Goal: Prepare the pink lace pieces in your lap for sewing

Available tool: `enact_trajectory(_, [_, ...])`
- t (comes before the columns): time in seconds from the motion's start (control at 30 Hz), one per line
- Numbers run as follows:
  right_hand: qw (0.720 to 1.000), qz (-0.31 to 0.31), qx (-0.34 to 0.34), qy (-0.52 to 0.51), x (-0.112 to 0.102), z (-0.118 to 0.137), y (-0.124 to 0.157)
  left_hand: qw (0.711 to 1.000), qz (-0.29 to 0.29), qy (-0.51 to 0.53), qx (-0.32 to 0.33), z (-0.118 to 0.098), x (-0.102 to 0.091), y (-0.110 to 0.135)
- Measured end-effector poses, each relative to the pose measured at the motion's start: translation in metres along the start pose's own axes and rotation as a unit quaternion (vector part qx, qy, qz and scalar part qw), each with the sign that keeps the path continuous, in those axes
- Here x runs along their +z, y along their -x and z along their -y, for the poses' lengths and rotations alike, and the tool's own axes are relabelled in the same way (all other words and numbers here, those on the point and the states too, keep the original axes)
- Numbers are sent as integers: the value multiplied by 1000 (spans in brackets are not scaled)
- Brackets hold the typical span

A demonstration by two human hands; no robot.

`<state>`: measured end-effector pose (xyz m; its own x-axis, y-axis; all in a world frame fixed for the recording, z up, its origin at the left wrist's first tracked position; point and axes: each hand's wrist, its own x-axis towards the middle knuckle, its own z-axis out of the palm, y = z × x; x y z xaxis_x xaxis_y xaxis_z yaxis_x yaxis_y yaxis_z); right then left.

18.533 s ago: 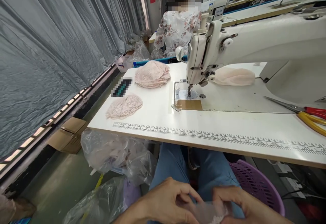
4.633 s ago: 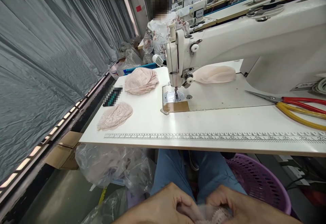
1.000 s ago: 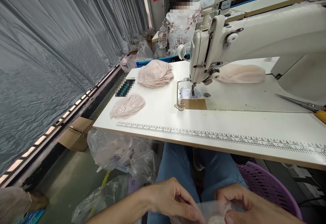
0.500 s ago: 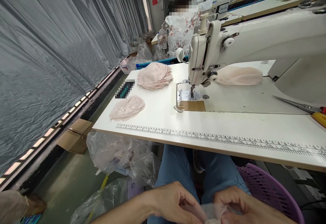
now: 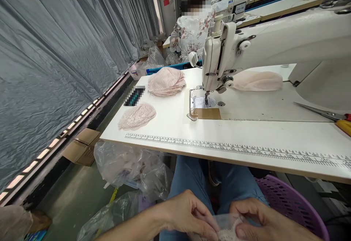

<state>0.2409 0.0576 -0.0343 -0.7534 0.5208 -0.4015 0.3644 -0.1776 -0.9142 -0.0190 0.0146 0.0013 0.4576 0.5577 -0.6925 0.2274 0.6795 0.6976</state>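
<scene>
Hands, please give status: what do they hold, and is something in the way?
Left hand and right hand both pinch a small clear bag of pale lace over the lap. Table edge above them; purple basket beside. Nothing blocks.

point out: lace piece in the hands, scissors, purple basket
lace piece [image 5: 226, 233], head view, pale bit between both hands' fingers.
scissors [image 5: 318, 110], head view, on the steel blade.
purple basket [image 5: 287, 202], head view, on its slotted wall.
</scene>
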Motion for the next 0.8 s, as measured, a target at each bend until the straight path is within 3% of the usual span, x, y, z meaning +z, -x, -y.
enact_trajectory(0.17, [996, -75, -38, 14, 7, 5, -7, 999, -46, 26, 2, -3, 1, 1])
enact_trajectory(0.37, [956, -202, -122, 177, 9, 8, -3, 992, -116, 12, 39, -2, 3, 1])
enact_trajectory(0.6, [921, -282, -232, 132, 12, 20, -2, 990, -131, 9, 48, -6, 4, 4])
enact_trajectory(0.8, [918, -300, -234, 112, 14, 10, 1, 985, -156, -20, 71, -4, 5, 4])
